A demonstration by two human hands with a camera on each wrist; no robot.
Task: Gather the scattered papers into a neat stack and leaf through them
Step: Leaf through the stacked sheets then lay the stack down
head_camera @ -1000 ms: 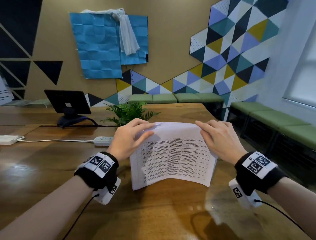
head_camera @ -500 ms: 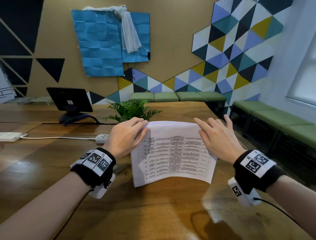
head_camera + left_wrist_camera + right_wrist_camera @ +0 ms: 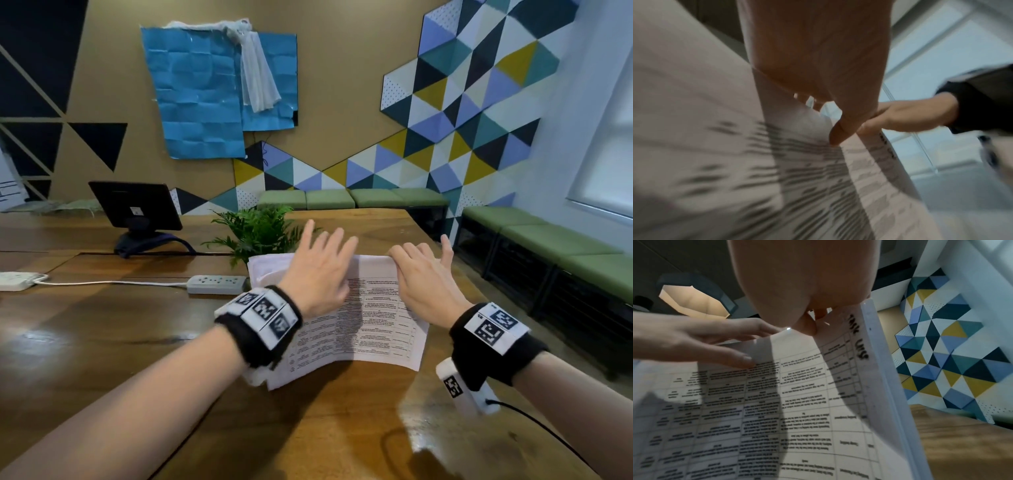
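Head view downward over table (image 3: 102,342) — wrist views close, sharing papers (image 3: 376,329).

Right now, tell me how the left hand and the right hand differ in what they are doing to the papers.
The left hand lies over the middle of the papers with straight, spread fingers, thumb touching the printed sheet; the right hand pinches the top sheet's far right corner with curled fingers. The left hand grips nothing; the right hand lifts that corner off the stack. Both wear black wristbands with printed markers, above the wooden table.
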